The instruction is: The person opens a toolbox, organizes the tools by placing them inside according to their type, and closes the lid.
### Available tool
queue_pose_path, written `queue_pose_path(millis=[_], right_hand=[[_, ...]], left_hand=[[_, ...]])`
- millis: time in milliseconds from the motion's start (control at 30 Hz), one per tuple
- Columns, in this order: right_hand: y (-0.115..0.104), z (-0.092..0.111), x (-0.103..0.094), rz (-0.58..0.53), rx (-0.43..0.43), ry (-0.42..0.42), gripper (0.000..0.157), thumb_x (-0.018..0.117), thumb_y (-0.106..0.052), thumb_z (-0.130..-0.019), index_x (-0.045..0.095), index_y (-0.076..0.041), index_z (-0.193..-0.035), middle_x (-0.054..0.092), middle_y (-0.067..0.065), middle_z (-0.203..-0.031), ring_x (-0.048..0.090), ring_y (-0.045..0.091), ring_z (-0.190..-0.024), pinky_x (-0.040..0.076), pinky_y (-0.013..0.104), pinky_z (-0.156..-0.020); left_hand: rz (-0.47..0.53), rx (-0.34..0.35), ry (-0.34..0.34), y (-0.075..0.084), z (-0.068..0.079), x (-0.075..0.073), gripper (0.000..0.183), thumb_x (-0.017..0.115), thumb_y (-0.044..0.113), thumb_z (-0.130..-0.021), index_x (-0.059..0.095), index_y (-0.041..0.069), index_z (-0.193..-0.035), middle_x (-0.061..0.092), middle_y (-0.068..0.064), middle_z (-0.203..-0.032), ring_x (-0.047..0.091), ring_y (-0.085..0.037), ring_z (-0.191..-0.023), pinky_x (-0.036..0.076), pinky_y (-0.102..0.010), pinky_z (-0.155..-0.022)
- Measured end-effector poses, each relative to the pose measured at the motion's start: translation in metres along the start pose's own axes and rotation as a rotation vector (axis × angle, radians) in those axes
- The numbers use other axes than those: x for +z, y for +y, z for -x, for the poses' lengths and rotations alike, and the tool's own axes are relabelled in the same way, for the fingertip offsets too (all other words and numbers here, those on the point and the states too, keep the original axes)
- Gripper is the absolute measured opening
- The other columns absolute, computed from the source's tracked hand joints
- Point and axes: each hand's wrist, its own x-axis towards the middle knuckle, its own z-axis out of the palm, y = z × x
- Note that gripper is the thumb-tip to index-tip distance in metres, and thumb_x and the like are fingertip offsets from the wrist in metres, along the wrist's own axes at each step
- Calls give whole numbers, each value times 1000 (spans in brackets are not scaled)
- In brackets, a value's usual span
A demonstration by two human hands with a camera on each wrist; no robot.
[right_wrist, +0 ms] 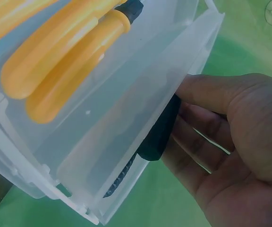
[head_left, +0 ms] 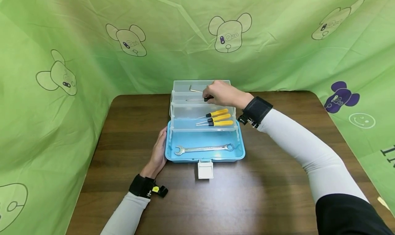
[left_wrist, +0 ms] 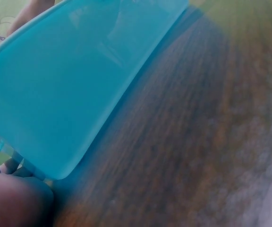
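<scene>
In the head view my right hand (head_left: pixel 223 93) is over the back trays of a light-blue toolbox, pinching a screwdriver by its black handle (right_wrist: pixel 160 132). The thin shaft (head_left: pixel 194 100) points left. In the right wrist view a dark ridged rod (right_wrist: pixel 121 177) shows past the handle's end, behind the translucent tray wall. My left hand (head_left: pixel 158 151) rests against the left side of the toolbox (head_left: pixel 205 159), fingers along the wall. Several yellow-handled screwdrivers (head_left: pixel 221 118) lie in the nearest tray. A combination wrench (head_left: pixel 205 148) lies in the blue base.
An L-shaped hex key (head_left: pixel 195 89) lies in the rearmost tray, left of my right hand. The translucent trays (head_left: pixel 182 110) step up toward the back. A white latch (head_left: pixel 205 170) hangs at the front. Green cloth (head_left: pixel 185 39) surrounds the wooden table (head_left: pixel 132 115).
</scene>
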Motion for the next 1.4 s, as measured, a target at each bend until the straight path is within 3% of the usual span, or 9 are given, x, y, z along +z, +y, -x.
queue_pose_path(millis=[367, 667, 967, 1200, 1400], right_hand=[[-4, 1, 0, -2, 12, 35, 18, 77, -2, -95, 80, 2, -112, 79, 14, -101, 72, 23, -84, 60, 42, -79], [3, 13, -10, 21, 141, 145, 25, 70, -21, -104, 78, -4, -121, 78, 12, -114, 75, 25, -91, 61, 43, -72], [24, 37, -17, 3, 189, 328, 27, 67, -22, -107, 77, -1, -119, 78, 14, -110, 74, 29, -96, 59, 46, -77], [52, 58, -20, -38, 296, 364, 28, 65, -22, -108, 75, 1, -121, 77, 17, -110, 72, 32, -98, 56, 50, -85], [82, 77, -5, -153, 396, 379, 32, 60, -23, -110, 75, 4, -121, 76, 23, -112, 72, 37, -98, 55, 53, -89]], left_hand=[[-2, 3, -2, 0, 1, 0, 54, 19, 30, -118, 18, 5, -167, 21, -13, -172, 18, -24, -160, 13, -45, -131], [-22, -6, -2, 0, -1, -1, 56, 20, 33, -118, 17, 6, -167, 19, -13, -174, 16, -24, -161, 12, -44, -131], [-11, -1, 0, 0, 0, -1, 55, 19, 31, -119, 18, 5, -167, 21, -13, -173, 18, -24, -160, 13, -44, -131], [4, 15, -8, -1, 0, -1, 54, 19, 30, -118, 19, 5, -167, 22, -13, -172, 19, -23, -160, 13, -44, -131], [-9, 17, -16, -2, 0, -2, 56, 20, 32, -119, 18, 5, -167, 21, -13, -173, 18, -24, -160, 13, -45, -131]])
